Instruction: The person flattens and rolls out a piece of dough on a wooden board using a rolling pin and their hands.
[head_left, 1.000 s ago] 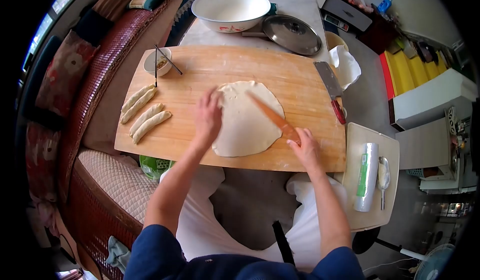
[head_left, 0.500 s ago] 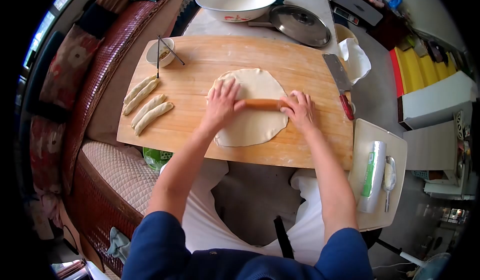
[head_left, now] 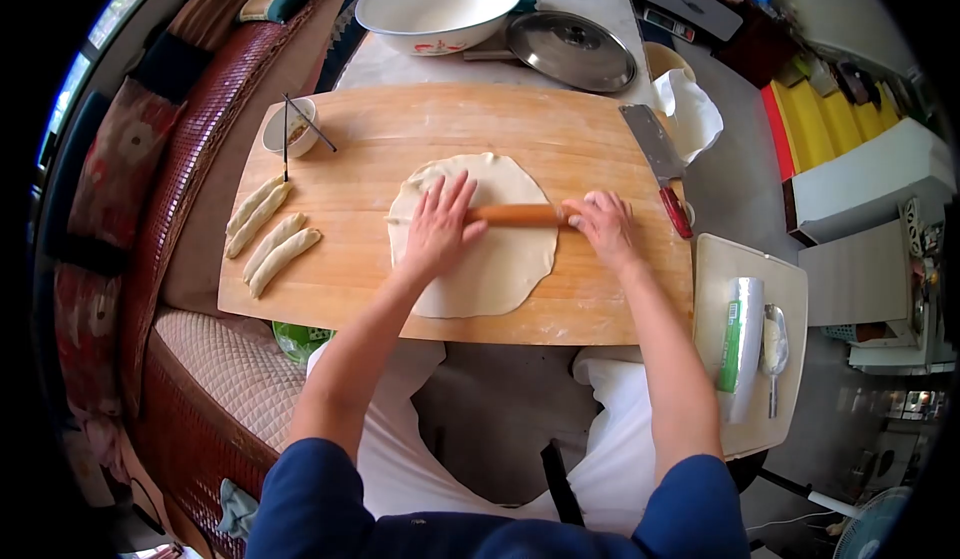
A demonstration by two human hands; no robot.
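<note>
A flat, roughly round dough sheet lies on the wooden board. Across it rests a brown rolling pin, roughly level from left to right. My left hand lies over the pin's left end with its fingers spread. The right end of the pin is in my right hand, whose fingers are curled at it near the dough's right edge. On the board's left side are several long dough rolls, and above them a small bowl with dark chopsticks across it.
A cleaver with a red handle lies at the board's right edge. Beyond the board are a large white basin and a metal lid. At the right, a tray holds a wrap roll and a metal scoop.
The pin was slanted in my right hand alone; it now lies level across the dough. My left hand came down onto its left end. The whole view has shifted slightly.
</note>
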